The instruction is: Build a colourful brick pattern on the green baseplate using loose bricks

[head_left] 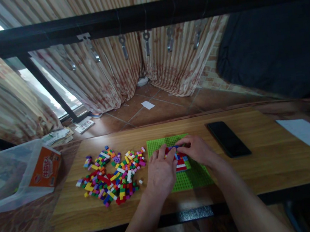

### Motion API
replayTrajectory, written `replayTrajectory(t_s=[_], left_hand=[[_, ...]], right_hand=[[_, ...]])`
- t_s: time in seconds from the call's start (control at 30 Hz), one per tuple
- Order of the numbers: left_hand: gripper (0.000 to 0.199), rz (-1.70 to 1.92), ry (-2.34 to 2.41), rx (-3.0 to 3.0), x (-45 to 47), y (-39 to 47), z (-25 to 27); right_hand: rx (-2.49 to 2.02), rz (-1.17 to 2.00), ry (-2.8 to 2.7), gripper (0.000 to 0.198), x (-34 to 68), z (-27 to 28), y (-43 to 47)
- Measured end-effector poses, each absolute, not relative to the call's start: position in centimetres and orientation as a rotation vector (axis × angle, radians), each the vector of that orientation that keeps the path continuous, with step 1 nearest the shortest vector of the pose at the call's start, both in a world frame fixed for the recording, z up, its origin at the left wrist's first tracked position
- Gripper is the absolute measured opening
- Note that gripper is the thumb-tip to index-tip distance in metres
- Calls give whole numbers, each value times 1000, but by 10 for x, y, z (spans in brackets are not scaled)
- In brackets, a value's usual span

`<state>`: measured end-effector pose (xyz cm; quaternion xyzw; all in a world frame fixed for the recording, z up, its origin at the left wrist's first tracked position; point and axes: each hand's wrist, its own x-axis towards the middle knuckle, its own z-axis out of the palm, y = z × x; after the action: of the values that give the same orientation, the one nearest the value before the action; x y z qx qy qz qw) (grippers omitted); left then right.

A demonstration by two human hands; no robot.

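A green studded baseplate (190, 181) lies on the wooden table, with a small build of red, white and blue toy bricks (181, 164) near its middle. My left hand (162, 170) curves over the left side of this build, its thumb and fingers closed against the bricks. From the right, my right hand (197, 148) reaches in with bent fingers, thumb and forefinger closed at the build's far edge. The fingertips of both hands nearly meet there at some blue bricks. My fingers hide much of the build.
Many loose coloured bricks (109, 181) are heaped on the table (76, 214) to the left. A black phone (228, 138) lies at the right. Beyond the table's left end stands a clear plastic bin (15, 161). A dark metal bar (130, 18) crosses in front of the curtains.
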<state>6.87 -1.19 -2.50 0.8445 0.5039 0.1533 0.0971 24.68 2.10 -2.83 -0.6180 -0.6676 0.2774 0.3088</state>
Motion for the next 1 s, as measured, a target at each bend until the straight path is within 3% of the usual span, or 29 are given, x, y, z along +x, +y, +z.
replayTrajectory(t_s=[0.23,0.37,0.53,1.0], left_hand=[[40,473,1539,2468,75,-16,-25],[39,624,1445,2388,69,-16,-30],[45,757,1406,2183,60,-13,-31],[53,719,1486,2042,65,-14,-33]], right_hand=[[-1595,830,-1672,17,247,-36,18],[-1518,1023,-1489,31,255,-39,15],[-1634,940,-1319,45,266,-40,15],[-1733,769,-1756,38,253,-46,21]])
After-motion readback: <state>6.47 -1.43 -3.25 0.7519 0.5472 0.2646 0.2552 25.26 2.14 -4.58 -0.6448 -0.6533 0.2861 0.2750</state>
